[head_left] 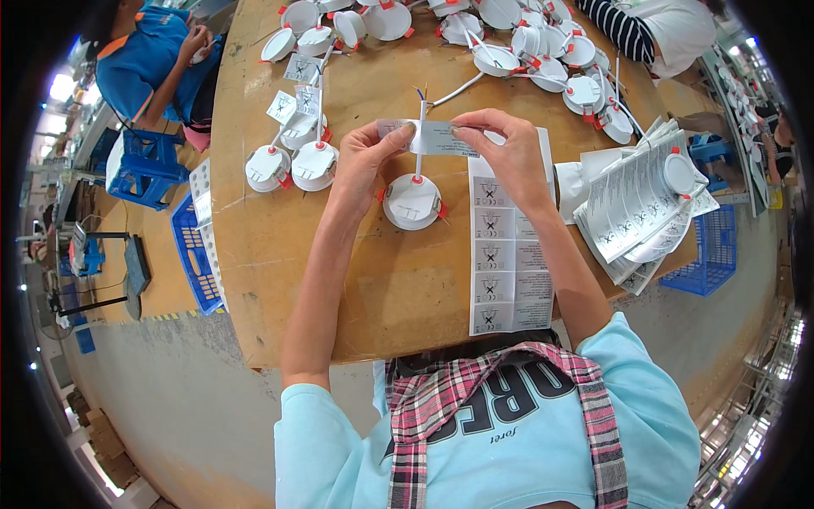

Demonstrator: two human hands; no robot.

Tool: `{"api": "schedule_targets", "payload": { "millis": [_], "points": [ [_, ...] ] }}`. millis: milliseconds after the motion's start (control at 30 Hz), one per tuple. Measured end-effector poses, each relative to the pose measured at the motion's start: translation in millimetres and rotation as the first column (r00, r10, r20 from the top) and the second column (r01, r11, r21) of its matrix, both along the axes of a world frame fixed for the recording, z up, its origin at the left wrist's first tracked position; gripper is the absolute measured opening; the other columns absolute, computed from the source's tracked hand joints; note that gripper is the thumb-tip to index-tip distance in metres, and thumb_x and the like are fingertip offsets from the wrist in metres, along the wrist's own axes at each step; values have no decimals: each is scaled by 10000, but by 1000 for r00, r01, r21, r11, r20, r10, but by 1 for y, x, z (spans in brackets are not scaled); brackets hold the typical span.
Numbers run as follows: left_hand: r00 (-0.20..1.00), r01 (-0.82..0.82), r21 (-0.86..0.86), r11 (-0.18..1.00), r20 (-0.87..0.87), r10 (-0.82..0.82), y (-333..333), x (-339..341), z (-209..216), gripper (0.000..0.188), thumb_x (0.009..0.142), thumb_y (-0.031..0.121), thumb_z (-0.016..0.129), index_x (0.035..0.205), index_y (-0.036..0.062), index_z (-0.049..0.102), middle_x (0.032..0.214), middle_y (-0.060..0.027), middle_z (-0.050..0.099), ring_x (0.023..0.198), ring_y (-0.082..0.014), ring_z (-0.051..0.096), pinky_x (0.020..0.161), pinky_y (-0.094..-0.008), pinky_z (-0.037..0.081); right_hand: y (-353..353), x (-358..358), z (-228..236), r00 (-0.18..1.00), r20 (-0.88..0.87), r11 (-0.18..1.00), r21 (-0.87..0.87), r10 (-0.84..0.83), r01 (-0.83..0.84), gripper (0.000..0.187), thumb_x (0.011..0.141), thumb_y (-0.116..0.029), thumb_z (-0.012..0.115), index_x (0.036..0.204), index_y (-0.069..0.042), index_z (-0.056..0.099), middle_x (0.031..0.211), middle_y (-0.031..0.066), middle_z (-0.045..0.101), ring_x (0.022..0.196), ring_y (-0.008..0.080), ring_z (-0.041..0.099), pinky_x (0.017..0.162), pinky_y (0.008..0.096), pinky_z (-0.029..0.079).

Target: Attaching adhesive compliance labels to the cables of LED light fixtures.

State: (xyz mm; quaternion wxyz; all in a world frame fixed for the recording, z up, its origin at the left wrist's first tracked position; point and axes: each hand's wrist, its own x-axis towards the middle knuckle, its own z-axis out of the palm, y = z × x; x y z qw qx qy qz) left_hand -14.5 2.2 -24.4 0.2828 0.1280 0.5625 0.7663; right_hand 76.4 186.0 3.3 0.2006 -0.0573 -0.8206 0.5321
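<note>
Just beyond the round lamp (413,204), the left hand (370,159) pinches a thin label (438,139) at the pale cable (419,166), thumb and fingers together, while the right hand (511,155) clamps the label's other end between thumb and forefinger. Smooth and white with red clips (443,210), the lamp lies on the scuffed brown table (390,293), left of a flat label sheet (492,288).
</note>
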Motion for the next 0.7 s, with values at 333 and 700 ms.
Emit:
{"api": "schedule_targets", "payload": {
  "millis": [333,700],
  "points": [
    [990,73,71,995,115,-81,-4,-4,-8,190,867,155,648,991,12,651,936,-60,671,845,-109,615,798,-264,490,3,0,-1,989,134,994,-97,69,-56,217,828,-147,653,990,-4,670,894,83,679,835,141,621,774,269,476],
    [985,60,87,994,154,-73,1,-1,-3,182,859,157,660,962,7,651,916,-61,663,830,-108,614,780,-255,495,7,-3,-4,998,43,998,-38,-45,46,281,846,-264,642,1007,-36,666,1068,120,599,954,217,576,794,328,466]
  ]
}}
